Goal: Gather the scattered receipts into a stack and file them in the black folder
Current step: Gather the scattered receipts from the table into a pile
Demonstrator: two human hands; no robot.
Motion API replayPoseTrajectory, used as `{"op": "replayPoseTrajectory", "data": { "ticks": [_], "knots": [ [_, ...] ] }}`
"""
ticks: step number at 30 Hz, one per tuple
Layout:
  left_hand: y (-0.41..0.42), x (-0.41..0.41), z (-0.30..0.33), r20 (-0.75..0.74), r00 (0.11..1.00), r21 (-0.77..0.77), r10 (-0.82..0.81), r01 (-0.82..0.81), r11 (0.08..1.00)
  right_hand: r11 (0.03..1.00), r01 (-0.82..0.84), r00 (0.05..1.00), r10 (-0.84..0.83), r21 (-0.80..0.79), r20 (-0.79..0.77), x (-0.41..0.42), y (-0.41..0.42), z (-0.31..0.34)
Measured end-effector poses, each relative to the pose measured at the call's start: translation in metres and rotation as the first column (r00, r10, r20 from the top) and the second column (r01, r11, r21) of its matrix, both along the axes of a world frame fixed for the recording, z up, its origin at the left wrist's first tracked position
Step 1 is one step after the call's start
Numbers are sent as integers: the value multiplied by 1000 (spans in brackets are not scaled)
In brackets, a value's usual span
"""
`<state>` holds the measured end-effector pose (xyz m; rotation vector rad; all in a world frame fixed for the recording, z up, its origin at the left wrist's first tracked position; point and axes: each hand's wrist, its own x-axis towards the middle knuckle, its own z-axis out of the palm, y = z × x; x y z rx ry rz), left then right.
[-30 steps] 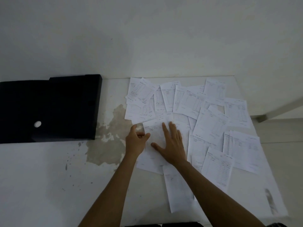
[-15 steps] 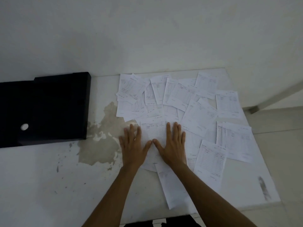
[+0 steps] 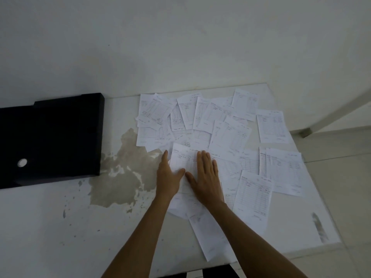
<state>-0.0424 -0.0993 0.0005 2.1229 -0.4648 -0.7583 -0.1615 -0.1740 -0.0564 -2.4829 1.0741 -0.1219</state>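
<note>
On the white table point(image 3: 50, 227), both hands lie flat and open, holding nothing, the left hand point(image 3: 168, 177) at the edge of a receipt point(image 3: 183, 163) and the right hand point(image 3: 206, 177) on it, among scattered receipts point(image 3: 230, 137), with the black folder point(image 3: 52, 137) well apart at left.

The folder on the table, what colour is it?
Black folder, best seen in the head view.

The receipts point(image 3: 230, 137) have printed lines and small boxes with marks on them, but the print is too small and blurry to read. The black folder point(image 3: 50, 137), left of the receipts, shows no words or numbers.
</note>
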Motion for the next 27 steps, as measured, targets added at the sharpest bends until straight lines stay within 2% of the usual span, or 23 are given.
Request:
{"op": "replayPoseTrajectory", "data": {
  "ticks": [4, 5, 7, 9, 12, 16, 20, 24, 27],
  "knots": [
    [3, 4, -1, -24, 999, -31, 23, -24, 999, 986, 54, 981, -81, 156, 176, -7, -7, 11],
    [4, 5, -2, -21, 1000, -34, 18, -19, 999, 986, 95, 975, -120, 140, 184, -12, -12, 13],
    [4, 8, -5, -28, 1000, -47, 7, -8, 999, 969, 242, 962, -246, 45, 122, -26, -18, 14],
    [4, 11, -5, -63, 998, -64, 4, -8, 998, 937, 348, 937, -349, 17, 12, -37, -18, 14],
    [8, 19, -3, -217, 975, -130, 55, -85, 988, 960, 274, 959, -269, 54, -86, -40, -10, 11],
    [18, 38, 5, -309, 948, -188, 78, -141, 972, 959, 263, 965, -262, 102, -17, -30, -15, 26],
    [16, 54, 24, -307, 952, -228, -19, -54, 972, 951, 157, 968, -201, 267, 148, 3, -25, 57],
    [11, 68, 44, -286, 956, -257, -71, -5, 966, 904, 111, 959, -207, 412, 195, 31, -40, 76],
    [8, 82, 52, -273, 961, -283, -40, -41, 958, 848, 57, 953, -203, 527, 224, 41, -52, 88]
  ]
}}
